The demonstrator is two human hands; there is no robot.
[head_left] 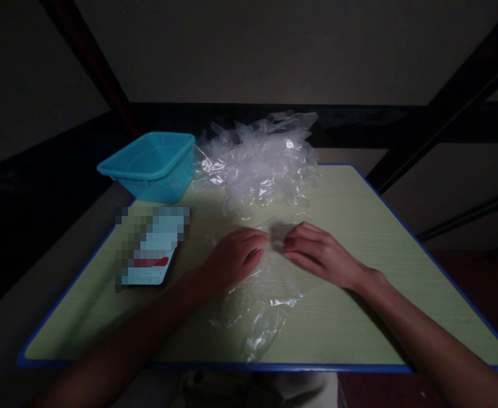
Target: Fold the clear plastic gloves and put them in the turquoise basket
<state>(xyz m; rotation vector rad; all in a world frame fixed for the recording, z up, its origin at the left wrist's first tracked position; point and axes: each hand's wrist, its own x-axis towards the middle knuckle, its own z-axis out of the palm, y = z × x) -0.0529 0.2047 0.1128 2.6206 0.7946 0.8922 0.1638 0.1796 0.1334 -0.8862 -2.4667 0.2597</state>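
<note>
A thin, clear plastic piece (269, 311) lies on the table under and in front of both hands, its lower end crumpled near the front edge. My left hand (238, 255) is over its left side, thumb and fingers curved towards each other; whether the fingertips grip the film is hard to see. My right hand (316, 252) is at its upper right, the fingers pressed together, and what they hold is too faint to make out. Behind the hands is a heap of crumpled clear plastic (265, 158).
The pale table (380, 317) has a blue rim. A turquoise basket (155, 184) stands at its back left corner. A phone with a lit, partly pixelated screen (150, 272) lies left of my left hand. Dark bars rise behind the table on both sides.
</note>
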